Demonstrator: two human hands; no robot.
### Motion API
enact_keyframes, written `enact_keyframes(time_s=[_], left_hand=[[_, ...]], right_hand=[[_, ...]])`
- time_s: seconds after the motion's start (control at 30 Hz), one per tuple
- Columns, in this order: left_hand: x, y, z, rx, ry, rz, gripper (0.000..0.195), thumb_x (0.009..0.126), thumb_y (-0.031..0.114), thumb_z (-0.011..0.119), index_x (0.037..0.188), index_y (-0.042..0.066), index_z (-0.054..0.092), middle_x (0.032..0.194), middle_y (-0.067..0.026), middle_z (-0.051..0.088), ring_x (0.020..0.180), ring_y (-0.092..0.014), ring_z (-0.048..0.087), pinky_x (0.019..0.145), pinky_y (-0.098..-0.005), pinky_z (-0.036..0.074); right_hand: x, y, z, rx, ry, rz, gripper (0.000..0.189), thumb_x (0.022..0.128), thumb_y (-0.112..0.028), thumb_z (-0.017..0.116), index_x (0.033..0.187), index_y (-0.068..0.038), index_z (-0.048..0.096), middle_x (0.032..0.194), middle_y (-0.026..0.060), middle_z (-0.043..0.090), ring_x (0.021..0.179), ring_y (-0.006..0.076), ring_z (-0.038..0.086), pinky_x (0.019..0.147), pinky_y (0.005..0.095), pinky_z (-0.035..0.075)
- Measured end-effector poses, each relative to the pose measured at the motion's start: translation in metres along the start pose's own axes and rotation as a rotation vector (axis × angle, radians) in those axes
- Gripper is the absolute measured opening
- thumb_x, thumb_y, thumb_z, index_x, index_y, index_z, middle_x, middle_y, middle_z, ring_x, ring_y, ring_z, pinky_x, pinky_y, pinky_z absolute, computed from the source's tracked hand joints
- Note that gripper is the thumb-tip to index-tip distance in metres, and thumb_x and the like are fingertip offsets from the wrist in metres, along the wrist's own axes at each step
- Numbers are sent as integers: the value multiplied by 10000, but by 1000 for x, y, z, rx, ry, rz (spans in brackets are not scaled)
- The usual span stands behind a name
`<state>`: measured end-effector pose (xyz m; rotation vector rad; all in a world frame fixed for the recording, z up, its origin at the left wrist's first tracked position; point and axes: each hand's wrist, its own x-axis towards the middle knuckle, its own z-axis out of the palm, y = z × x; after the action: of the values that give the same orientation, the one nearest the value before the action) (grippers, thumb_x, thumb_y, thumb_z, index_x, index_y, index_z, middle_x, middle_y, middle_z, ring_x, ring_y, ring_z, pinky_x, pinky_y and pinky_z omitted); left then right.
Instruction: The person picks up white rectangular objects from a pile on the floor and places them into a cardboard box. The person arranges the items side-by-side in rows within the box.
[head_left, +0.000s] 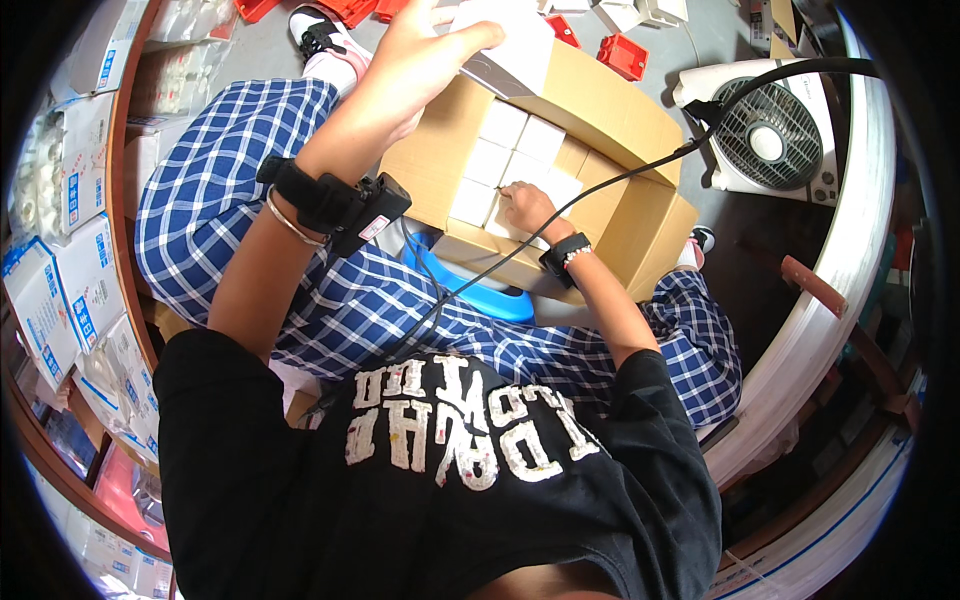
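An open cardboard box (630, 112) stands before me, between my legs, with several small white boxes (502, 124) packed in rows inside it. My left hand (420, 52) is raised over the box's far left edge, fingers spread beside a larger white box or flap (517, 52) with a grey side. Whether it grips that piece is hard to tell, as glare and the picture's edge hide part. My right hand (527, 206) reaches down into the cardboard box, its fingers bent at the tops of the white boxes; whether they hold one cannot be told.
Several red plastic junction boxes (624, 57) and white ones lie on the floor beyond. A box fan (766, 139) stands at the right. A blue plastic rim (480, 296) shows below the carton. A black cable crosses the view. Shelves with packaged goods (82, 161) line the left.
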<state>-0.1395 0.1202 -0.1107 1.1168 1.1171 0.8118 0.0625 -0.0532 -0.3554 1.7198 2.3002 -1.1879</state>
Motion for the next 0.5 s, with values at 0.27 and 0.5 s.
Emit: enact_keyframes(time_s=[0.27,0.5], left_hand=[[2,0,1,-280,-130,112,360,826,-18,571,1169,14,468,1071,-78,570,1018,-147,547,861,-250,448],[3,0,-1,-282,-121,107,361,823,-17,571,1168,16,471,1070,-74,570,1021,-146,544,862,-250,446]], right_hand=[[-4,7,17,-26,86,-55,374,652,-52,556,1013,28,610,912,198,586,868,354,556,793,399,475],[-2,-3,5,4,73,-51,240,703,-57,532,921,-18,625,867,160,585,819,329,572,767,410,475]])
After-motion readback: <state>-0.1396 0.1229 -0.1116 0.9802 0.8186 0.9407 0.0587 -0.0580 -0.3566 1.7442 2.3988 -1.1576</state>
